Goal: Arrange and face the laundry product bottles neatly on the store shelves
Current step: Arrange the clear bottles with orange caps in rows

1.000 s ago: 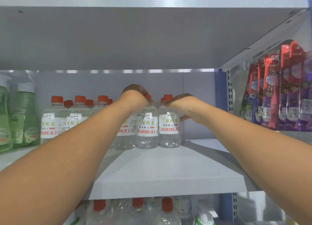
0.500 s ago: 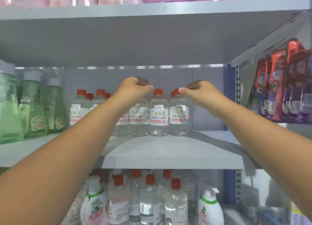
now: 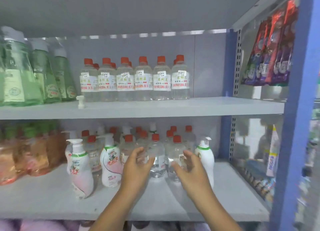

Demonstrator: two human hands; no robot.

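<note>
On the upper shelf (image 3: 173, 107) a row of clear bottles with red caps (image 3: 135, 80) stands with white labels facing front. The lower shelf (image 3: 155, 206) holds a loose cluster of the same clear bottles (image 3: 156, 154) mixed with white pump bottles (image 3: 110, 163). My left hand (image 3: 136, 163) and my right hand (image 3: 188, 166) are both open, fingers spread, reaching at the front clear bottles of that cluster. Motion blur hides whether the fingers touch them.
Green bottles (image 3: 26, 74) fill the upper shelf's left. A loose white pump head (image 3: 80, 101) lies beside them. Orange refill pouches (image 3: 22, 154) sit at the lower left. A tilted pump bottle (image 3: 79, 168) leans forward. Hanging packets (image 3: 270, 45) and a blue upright (image 3: 292, 109) bound the right.
Both hands left the red-capped bottles on the upper shelf and dropped to the lower shelf's cluster. My view tilted down and to the right.
</note>
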